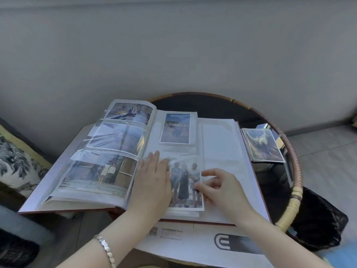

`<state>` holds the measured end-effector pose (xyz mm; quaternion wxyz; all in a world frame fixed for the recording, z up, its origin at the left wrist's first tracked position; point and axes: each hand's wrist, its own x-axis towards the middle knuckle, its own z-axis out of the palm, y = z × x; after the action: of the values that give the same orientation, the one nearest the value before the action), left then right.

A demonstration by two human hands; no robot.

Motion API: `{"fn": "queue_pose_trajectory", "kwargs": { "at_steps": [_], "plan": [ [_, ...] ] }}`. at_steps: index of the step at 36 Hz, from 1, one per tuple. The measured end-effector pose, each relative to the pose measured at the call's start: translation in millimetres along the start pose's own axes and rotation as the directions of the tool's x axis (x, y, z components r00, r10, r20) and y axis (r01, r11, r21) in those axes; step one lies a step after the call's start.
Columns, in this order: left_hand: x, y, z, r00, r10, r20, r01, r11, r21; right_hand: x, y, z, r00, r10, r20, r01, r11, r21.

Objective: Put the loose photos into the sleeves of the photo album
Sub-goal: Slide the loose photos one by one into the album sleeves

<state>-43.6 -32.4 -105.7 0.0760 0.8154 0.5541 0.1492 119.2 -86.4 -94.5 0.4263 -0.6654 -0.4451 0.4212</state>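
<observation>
Photo [183, 180] lay at the lower sleeve on the album's [218, 144] right page. Our left hand [152, 178] pressed flat there, fingers straight. Our right hand [222, 188] pinched the photo's right edge. We judged it light, thin, bendy and slick on plastic: hold by the edges. The loose stack [262, 146] sat beside the album.
</observation>
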Motion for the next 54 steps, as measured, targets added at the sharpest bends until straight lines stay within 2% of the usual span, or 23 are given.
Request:
{"fn": "queue_pose_trajectory", "kwargs": {
  "at_steps": [4, 7, 11, 14, 20, 28, 34, 43, 50, 54],
  "plan": [
    [7, -3, -3, 0.997, -0.042, 0.067, 0.042, 0.999, 0.004, -1, 2, 2, 0.996, -0.093, -0.005, 0.091, 0.982, -0.165],
    [6, -8, -7, 0.996, -0.034, 0.079, 0.037, 0.999, -0.035, -1, 2, 0, 0.993, -0.121, -0.008, 0.117, 0.971, -0.209],
    [-1, -9, -6, 0.997, 0.010, 0.071, -0.010, 1.000, 0.003, 3, -6, -3, 0.998, 0.042, 0.055, -0.042, 0.999, -0.006],
    [-3, -4, -6, 1.000, 0.013, 0.028, -0.012, 0.999, -0.030, 5, -14, -7, 0.978, 0.168, 0.122, -0.185, 0.971, 0.151],
    [-3, -4, -6, 1.000, 0.001, 0.002, -0.001, 0.999, -0.055, 5, -17, 5, 0.972, 0.208, 0.112, -0.230, 0.938, 0.258],
    [-2, -4, -5, 1.000, -0.006, -0.010, 0.006, 0.997, -0.073, 5, -23, 8, 0.958, 0.222, 0.184, -0.250, 0.956, 0.151],
    [-2, -2, -6, 1.000, -0.002, -0.010, 0.001, 0.995, -0.104, 6, -18, 15, 0.990, 0.117, 0.078, -0.122, 0.991, 0.051],
    [-3, -1, -9, 1.000, 0.004, 0.012, -0.003, 0.998, -0.069, 10, -17, 8, 0.992, 0.126, 0.026, -0.128, 0.988, 0.091],
    [-3, 0, -9, 1.000, 0.016, 0.010, -0.015, 0.998, -0.053, 14, -13, 10, 0.995, 0.095, -0.018, -0.095, 0.995, 0.041],
    [-2, -3, -4, 0.999, 0.032, -0.005, -0.032, 0.999, -0.029, 13, -10, 12, 0.997, 0.082, 0.011, -0.082, 0.997, 0.002]
  ]
}}
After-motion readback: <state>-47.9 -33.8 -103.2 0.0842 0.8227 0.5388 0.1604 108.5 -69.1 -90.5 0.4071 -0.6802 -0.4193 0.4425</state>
